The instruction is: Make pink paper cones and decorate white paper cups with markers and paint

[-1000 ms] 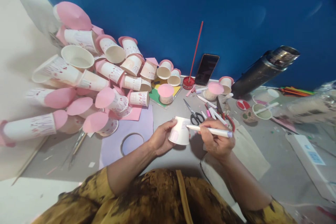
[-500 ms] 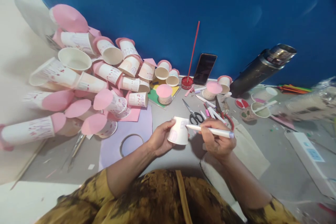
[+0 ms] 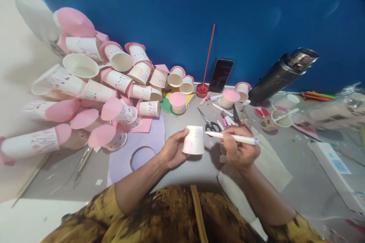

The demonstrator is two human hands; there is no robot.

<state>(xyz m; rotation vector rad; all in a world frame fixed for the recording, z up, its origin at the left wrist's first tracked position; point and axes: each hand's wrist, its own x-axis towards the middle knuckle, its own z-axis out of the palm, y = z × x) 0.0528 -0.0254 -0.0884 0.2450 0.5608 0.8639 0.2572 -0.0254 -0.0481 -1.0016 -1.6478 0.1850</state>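
My left hand (image 3: 172, 149) grips a small white paper cup (image 3: 194, 140), held upside down above the grey table (image 3: 188, 167). A pale pink patch shows on the cup's side. My right hand (image 3: 238, 147) pinches a white marker (image 3: 231, 137) with a lilac end cap, lying almost level. Its tip sits just right of the cup's wall. Black-handled scissors (image 3: 209, 122) lie just behind the cup, and several more markers (image 3: 225, 115) are scattered beside them.
A big heap of decorated paper cups with pink discs (image 3: 94, 91) fills the left. A lilac sheet with a cut circle (image 3: 141, 148) lies near my left forearm. A phone (image 3: 221, 75), a red stick in a pot (image 3: 203, 90) and a dark flask (image 3: 281, 76) stand along the blue wall.
The marker tip has drawn back a little from the cup's side and my right hand has shifted slightly right. My left hand has kept its hold on the cup.
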